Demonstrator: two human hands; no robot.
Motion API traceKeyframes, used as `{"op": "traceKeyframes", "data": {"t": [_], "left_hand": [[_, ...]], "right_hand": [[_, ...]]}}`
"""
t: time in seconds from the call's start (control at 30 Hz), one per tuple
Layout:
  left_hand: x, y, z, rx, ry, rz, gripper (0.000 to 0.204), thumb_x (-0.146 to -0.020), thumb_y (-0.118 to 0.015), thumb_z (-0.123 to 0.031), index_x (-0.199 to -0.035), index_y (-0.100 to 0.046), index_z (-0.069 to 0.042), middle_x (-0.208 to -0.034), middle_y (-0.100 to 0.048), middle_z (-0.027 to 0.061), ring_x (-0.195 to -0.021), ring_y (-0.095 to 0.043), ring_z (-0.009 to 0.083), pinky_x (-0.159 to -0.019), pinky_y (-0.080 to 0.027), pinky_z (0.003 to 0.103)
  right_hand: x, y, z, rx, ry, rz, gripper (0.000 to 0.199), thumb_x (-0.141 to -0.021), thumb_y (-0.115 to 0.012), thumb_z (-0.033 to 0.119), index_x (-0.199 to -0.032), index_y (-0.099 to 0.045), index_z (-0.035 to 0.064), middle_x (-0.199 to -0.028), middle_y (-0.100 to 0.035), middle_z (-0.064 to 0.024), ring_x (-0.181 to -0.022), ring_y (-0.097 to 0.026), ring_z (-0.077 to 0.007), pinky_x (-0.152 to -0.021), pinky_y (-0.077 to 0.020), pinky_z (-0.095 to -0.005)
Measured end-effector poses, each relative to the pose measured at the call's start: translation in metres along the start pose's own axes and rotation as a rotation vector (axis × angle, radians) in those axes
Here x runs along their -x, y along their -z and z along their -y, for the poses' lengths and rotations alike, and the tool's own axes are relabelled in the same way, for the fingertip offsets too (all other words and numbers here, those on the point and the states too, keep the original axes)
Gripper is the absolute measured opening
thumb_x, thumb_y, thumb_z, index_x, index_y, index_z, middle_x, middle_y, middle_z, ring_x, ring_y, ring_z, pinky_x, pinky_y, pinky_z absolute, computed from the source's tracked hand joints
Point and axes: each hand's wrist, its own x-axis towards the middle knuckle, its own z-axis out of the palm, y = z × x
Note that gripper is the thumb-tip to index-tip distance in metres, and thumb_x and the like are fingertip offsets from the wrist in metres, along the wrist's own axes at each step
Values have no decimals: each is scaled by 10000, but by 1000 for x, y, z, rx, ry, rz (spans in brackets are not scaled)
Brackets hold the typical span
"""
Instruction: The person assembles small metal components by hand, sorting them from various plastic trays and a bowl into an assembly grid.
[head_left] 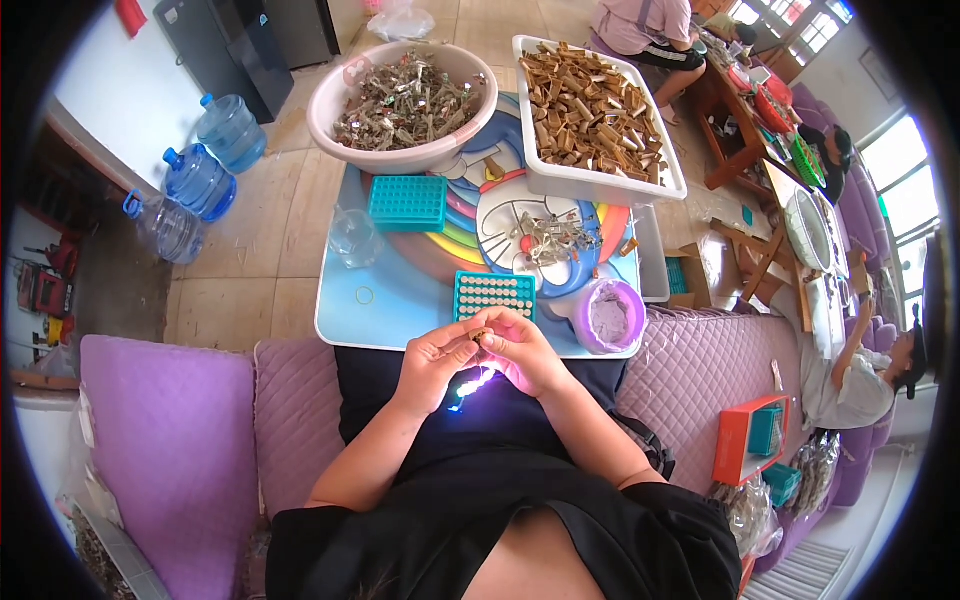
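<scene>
Close together over my lap, my left hand (pixel 432 362) and my right hand (pixel 522 355) pinch a small brown piece (pixel 481 337) between thumbs and fingertips. Its kind is mostly hidden by the fingers. Below it hangs a lit string of tiny lights (pixel 474 384), glowing white and violet. Just beyond my fingers, a teal rack (pixel 458 297) holds rows of pale round pieces. A purple cup (pixel 638 322) with greyish powdery contents stands right of the rack. Farther off lies a loose pile of wired, silvery pieces (pixel 555 240).
On the table (pixel 345 310) stand another teal rack (pixel 408 203), a clear container (pixel 354 238), a pink basin (pixel 325 110) of wire bundles and a white tray (pixel 600 188) of brown pieces. Water bottles (pixel 200 184) stand left. Several people sit at right.
</scene>
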Motion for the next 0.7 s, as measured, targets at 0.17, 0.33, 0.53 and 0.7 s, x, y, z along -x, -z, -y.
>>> {"op": "traceKeyframes", "data": {"t": [0.17,0.33,0.53,0.7], "left_hand": [[-2,1,4,92,41,-7,332,-885,-557,-28,-1216,-539,-20,-1159,-591,93,-1026,-588,175,-889,-503,340],[-2,1,7,149,54,-30,321,-886,-553,-33,-1206,-544,-20,-1137,-598,100,-1015,-595,196,-885,-508,370],[-3,1,7,158,26,-23,304,-892,-548,-38,-1193,-541,-4,-1068,-616,103,-981,-608,190,-872,-516,332],[-6,4,9,189,24,-84,289,-899,-547,-60,-1181,-536,4,-1062,-616,113,-985,-606,196,-867,-514,325]], "right_hand": [[0,-6,2,67,-7,-72,228,-894,-584,130,-1097,-531,41,-1014,-583,-43,-941,-578,-142,-803,-487,-306],[4,-13,7,-15,-104,-143,233,-898,-581,142,-1100,-537,33,-1024,-580,-45,-967,-559,-140,-835,-454,-303],[1,-5,1,181,-38,-114,306,-897,-588,164,-1159,-498,34,-1003,-574,-51,-933,-564,-115,-750,-480,-263],[8,-11,5,490,-18,-162,374,-870,-597,73,-1210,-443,56,-928,-580,-50,-816,-575,-89,-652,-463,-224]]}}
